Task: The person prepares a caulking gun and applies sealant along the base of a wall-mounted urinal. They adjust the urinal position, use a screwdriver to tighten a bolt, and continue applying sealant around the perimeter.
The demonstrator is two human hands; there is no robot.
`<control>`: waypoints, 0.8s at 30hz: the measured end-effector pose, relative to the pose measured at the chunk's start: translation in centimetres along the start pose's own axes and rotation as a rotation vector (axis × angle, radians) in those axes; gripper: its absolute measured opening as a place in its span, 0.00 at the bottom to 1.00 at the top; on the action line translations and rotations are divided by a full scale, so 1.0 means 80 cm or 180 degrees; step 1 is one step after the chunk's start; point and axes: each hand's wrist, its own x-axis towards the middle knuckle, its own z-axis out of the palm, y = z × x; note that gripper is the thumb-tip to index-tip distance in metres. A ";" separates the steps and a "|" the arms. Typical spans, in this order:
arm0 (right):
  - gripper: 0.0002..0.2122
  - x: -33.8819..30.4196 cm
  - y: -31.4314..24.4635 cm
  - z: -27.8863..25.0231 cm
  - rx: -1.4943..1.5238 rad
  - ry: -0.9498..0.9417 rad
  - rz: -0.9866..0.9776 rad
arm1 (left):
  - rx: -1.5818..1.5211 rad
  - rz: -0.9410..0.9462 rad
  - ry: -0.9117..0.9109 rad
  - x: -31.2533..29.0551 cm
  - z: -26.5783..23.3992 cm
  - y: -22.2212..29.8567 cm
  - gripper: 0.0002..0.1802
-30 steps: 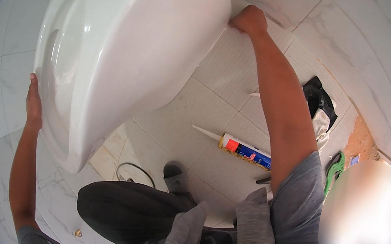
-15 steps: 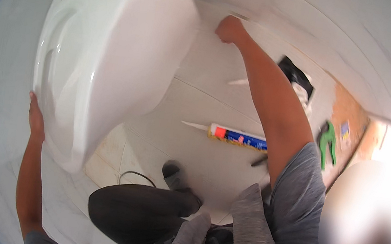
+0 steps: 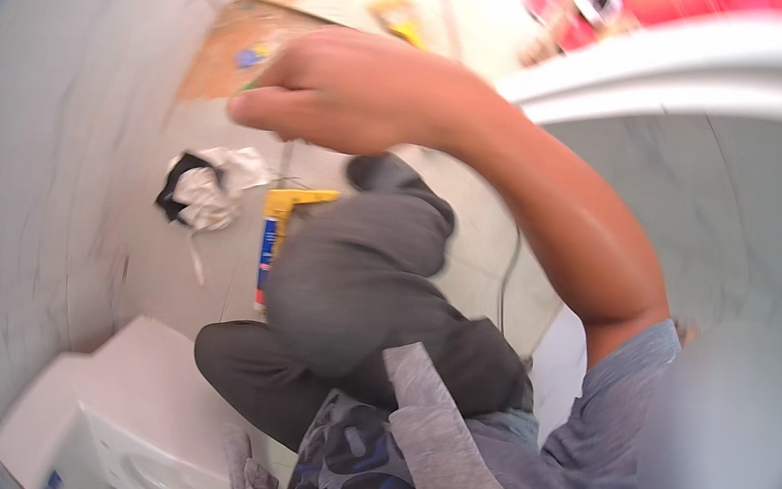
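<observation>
My right hand (image 3: 318,92) is raised over the floor with its fingers curled closed, and what it holds, if anything, is hidden. A small bit of green (image 3: 250,88) peeks out at its fingers; I cannot tell whether it is held or lies beyond. My left hand is out of view. Below my right hand, beside my knee, lies a yellow caulking gun (image 3: 301,199) with a blue sealant cartridge (image 3: 268,244). A white ceramic sanitary fixture (image 3: 153,381) stands at the lower left by my leg.
A crumpled black and white cloth (image 3: 207,192) lies on the tiles near the marbled wall (image 3: 51,153). Beyond it are a brown board (image 3: 213,46) and a yellow tool (image 3: 399,18). A thin dark cable (image 3: 508,277) curves past my leg. Blurred red things (image 3: 690,0) show at the top right.
My view has swung round to the right. The fixture now sits at the lower left, and my left hand has left the picture. My right hand now appears over the tool area, still closed.
</observation>
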 end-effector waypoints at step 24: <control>0.23 -0.693 0.166 0.754 0.2481 -0.0890 0.3785 | -0.0225 0.1339 -0.0499 0.011 0.004 0.272 0.42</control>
